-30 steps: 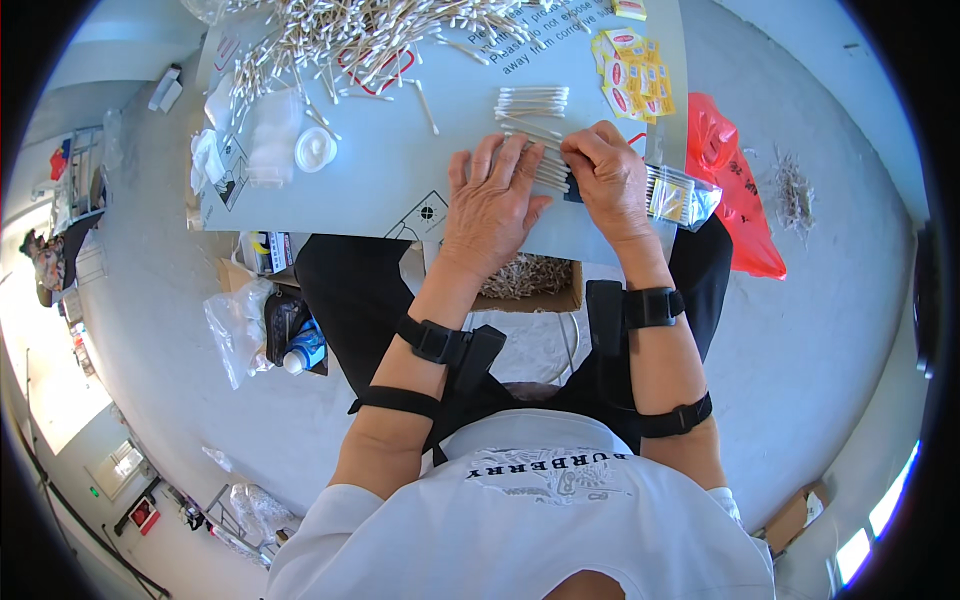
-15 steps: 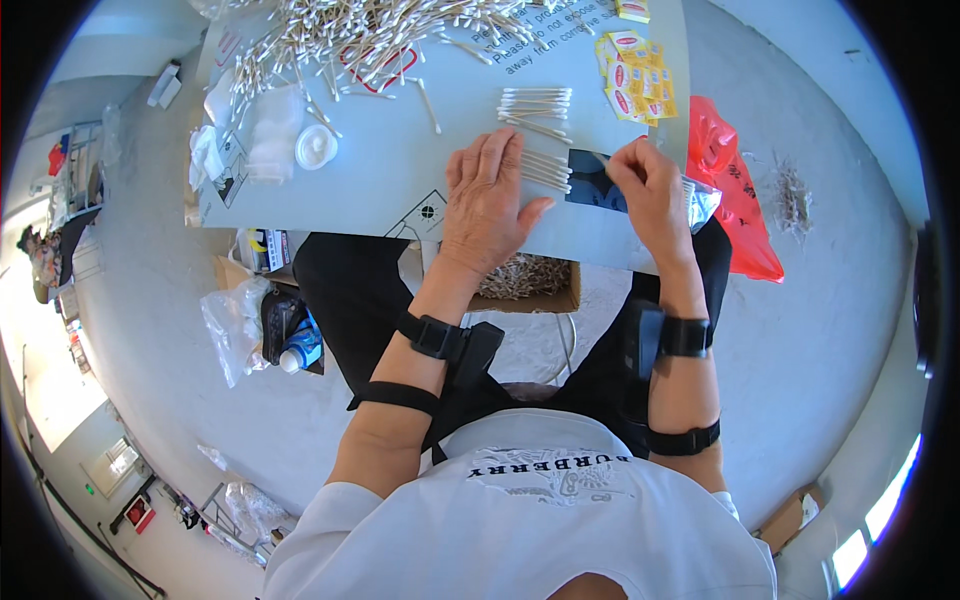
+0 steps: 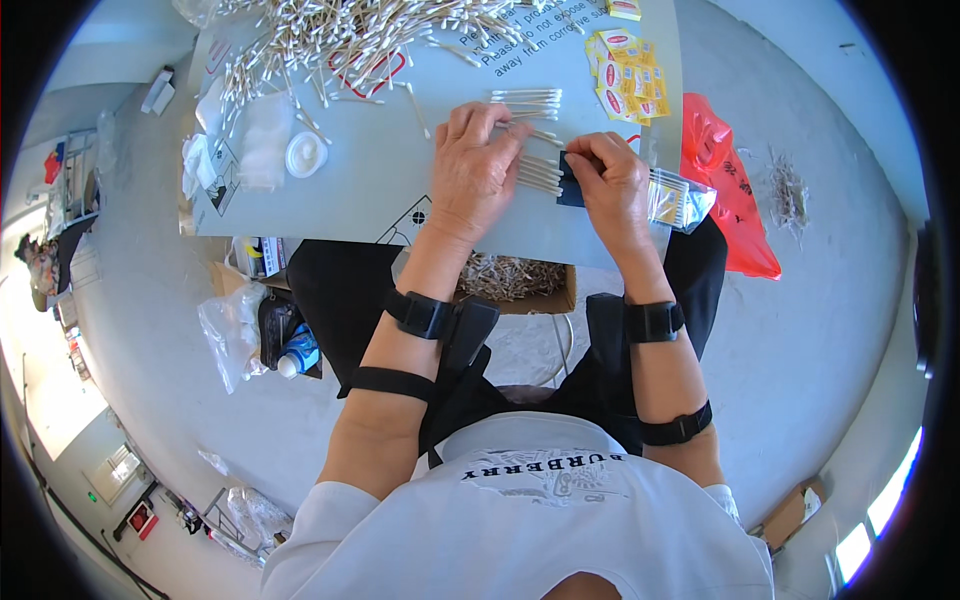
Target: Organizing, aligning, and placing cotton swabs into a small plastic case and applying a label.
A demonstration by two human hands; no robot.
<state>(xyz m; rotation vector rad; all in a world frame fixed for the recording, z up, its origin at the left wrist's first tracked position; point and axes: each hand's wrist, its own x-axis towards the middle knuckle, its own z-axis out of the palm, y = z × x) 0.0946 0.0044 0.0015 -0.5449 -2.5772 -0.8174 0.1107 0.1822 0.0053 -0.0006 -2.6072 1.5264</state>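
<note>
- Several slim, white-tipped cotton swabs lie rowed on the pale-grey surface between left hand and right hand.
- Right fingers pinched together, left curled; grips unclear.
- Light touch should keep tips level.

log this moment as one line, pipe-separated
left hand: at parallel white-tipped cotton swabs | right hand: over dark flat rectangle, hold unclear | clear plastic packet of swabs: right of right hand

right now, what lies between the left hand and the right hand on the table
The head view shows a row of cotton swabs there, then a dark rectangular patch nearer the right hand.
</note>
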